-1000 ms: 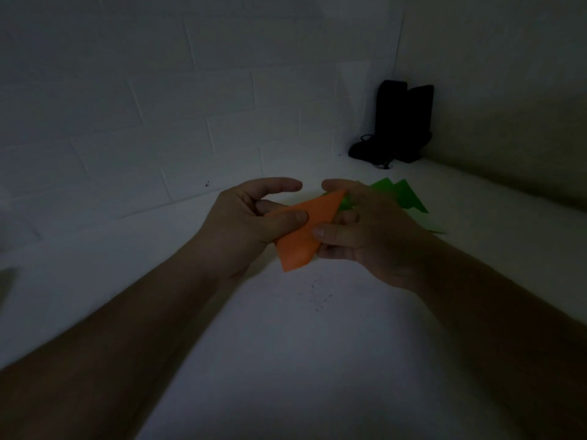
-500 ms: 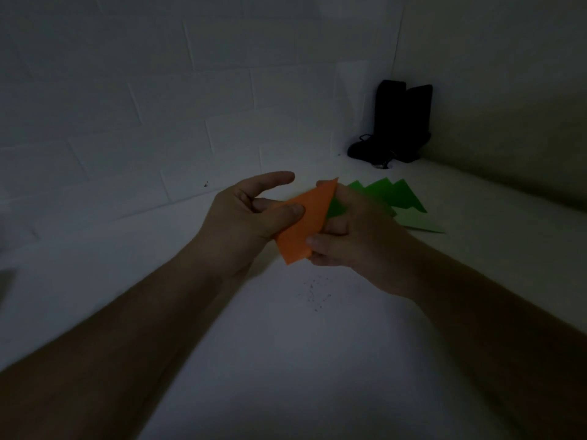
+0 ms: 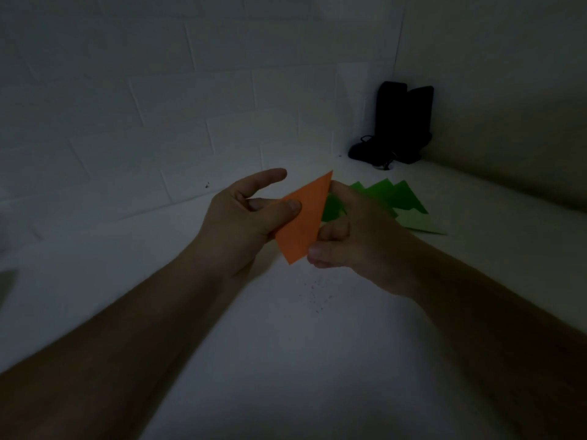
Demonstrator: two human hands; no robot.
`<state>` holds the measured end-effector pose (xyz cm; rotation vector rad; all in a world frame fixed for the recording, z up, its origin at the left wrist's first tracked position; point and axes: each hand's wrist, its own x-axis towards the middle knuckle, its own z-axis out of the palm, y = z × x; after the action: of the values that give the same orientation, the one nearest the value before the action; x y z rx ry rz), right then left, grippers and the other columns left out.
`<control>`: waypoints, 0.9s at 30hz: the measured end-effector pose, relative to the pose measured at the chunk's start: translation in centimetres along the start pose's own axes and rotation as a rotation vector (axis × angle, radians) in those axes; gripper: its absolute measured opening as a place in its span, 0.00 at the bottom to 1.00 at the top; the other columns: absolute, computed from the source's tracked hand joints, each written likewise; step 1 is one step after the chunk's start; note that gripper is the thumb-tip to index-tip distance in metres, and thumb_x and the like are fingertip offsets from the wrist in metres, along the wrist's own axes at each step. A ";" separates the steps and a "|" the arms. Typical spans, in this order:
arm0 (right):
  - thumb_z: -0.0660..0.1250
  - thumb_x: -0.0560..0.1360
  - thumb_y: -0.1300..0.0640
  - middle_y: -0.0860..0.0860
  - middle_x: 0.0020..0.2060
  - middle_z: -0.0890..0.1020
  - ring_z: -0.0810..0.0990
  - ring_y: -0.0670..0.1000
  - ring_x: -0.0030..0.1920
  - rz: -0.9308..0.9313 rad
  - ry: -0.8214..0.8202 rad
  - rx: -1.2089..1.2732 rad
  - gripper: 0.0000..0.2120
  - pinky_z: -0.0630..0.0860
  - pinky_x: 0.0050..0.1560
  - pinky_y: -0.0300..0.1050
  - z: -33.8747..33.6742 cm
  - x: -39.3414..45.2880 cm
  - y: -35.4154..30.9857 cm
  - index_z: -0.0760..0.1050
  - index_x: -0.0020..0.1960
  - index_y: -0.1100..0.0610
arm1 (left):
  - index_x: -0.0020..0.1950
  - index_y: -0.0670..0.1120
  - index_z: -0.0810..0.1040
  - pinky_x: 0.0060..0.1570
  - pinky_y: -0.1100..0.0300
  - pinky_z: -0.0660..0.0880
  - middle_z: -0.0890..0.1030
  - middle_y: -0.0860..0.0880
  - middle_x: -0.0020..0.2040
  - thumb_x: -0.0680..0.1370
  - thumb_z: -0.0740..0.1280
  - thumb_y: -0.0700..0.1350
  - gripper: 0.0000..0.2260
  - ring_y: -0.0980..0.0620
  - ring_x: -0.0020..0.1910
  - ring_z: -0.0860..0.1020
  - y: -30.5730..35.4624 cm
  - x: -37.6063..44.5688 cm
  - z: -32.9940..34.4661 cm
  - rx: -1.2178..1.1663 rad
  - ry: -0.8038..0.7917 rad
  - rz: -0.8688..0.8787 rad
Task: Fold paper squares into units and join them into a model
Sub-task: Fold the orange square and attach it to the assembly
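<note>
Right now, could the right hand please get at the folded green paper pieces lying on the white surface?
Probably yes: the green paper pieces lie just beyond the right hand, with nothing between. But that hand pinches the orange folded paper, which the left hand also holds, so it must let go first.

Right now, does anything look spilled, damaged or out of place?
Only a scatter of small dark specks on the white surface, below the hands. Otherwise nothing: orange paper is intact, green pieces lie flat behind.

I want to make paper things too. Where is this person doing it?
Probably a dim indoor corner, at a white table pushed against a white brick wall. Green folded papers lie on it, and a dark object stands in the corner.
</note>
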<state>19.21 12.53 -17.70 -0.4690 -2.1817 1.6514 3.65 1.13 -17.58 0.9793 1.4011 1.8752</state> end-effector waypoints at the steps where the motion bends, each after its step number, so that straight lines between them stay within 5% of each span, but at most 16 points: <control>1: 0.76 0.73 0.68 0.57 0.51 0.87 0.87 0.54 0.52 0.021 -0.015 0.011 0.42 0.84 0.51 0.52 -0.1 0.0 0.0 0.58 0.78 0.49 | 0.68 0.47 0.78 0.47 0.56 0.81 0.85 0.45 0.35 0.76 0.73 0.35 0.21 0.49 0.40 0.85 -0.1 0.0 0.0 0.021 -0.003 0.010; 12: 0.72 0.73 0.72 0.57 0.49 0.86 0.87 0.54 0.49 0.095 0.153 0.244 0.36 0.83 0.45 0.46 -0.6 0.5 -0.2 0.64 0.75 0.51 | 0.69 0.49 0.77 0.45 0.57 0.79 0.84 0.46 0.36 0.75 0.75 0.38 0.23 0.51 0.38 0.84 -0.4 -0.1 0.1 0.132 -0.050 0.025; 16: 0.72 0.73 0.73 0.54 0.43 0.87 0.87 0.53 0.46 0.085 0.167 0.301 0.38 0.83 0.44 0.47 -0.6 0.7 -0.3 0.62 0.77 0.53 | 0.72 0.54 0.74 0.47 0.55 0.82 0.85 0.42 0.52 0.68 0.78 0.44 0.33 0.44 0.50 0.86 -0.2 -0.5 0.7 0.060 -0.076 -0.073; 23: 0.73 0.73 0.71 0.47 0.32 0.84 0.86 0.49 0.40 0.057 0.187 0.308 0.41 0.83 0.47 0.49 -0.6 0.7 -0.2 0.59 0.79 0.53 | 0.75 0.55 0.69 0.40 0.64 0.80 0.79 0.49 0.57 0.69 0.78 0.30 0.39 0.59 0.44 0.84 -0.5 -0.9 1.0 0.223 -0.109 0.003; 27: 0.72 0.73 0.72 0.49 0.46 0.83 0.85 0.54 0.48 0.090 0.178 0.357 0.42 0.84 0.46 0.47 -0.5 0.6 -0.5 0.59 0.79 0.49 | 0.75 0.55 0.69 0.42 0.58 0.82 0.79 0.48 0.57 0.69 0.77 0.27 0.41 0.56 0.46 0.84 -0.5 -0.6 0.7 0.232 -0.117 0.011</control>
<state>18.87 13.09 -17.03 -0.5904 -1.7145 1.9145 4.61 1.13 -18.09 1.1910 1.5685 1.6597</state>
